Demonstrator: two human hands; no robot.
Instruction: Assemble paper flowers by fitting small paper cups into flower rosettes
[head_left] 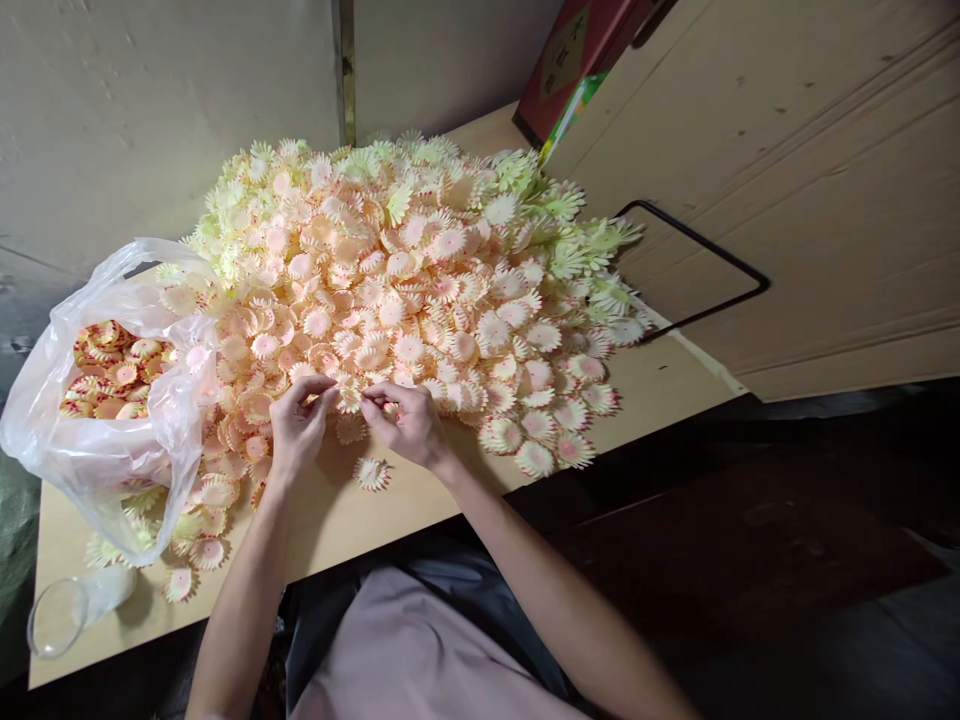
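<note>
My left hand (300, 422) and my right hand (407, 422) meet at the front edge of a large heap of pale artificial flowers (390, 310). Between my fingertips is one small artificial flower (349, 397), cream with reddish petal tips, and both hands are closed in a pinch at its sides. Part of it blends into the heap behind. A single loose flower (372, 474) lies on the wooden table (330, 530) just below my hands. The heap runs from pinkish cream in front to greenish white at the back.
On the left stands an open plastic bag (176, 420) holding redder flowers (120, 370). A clear cup (60, 617) lies at the table's near left corner. Behind and right are a red box (581, 60), a large cardboard sheet (810, 200) and a black metal frame (697, 237).
</note>
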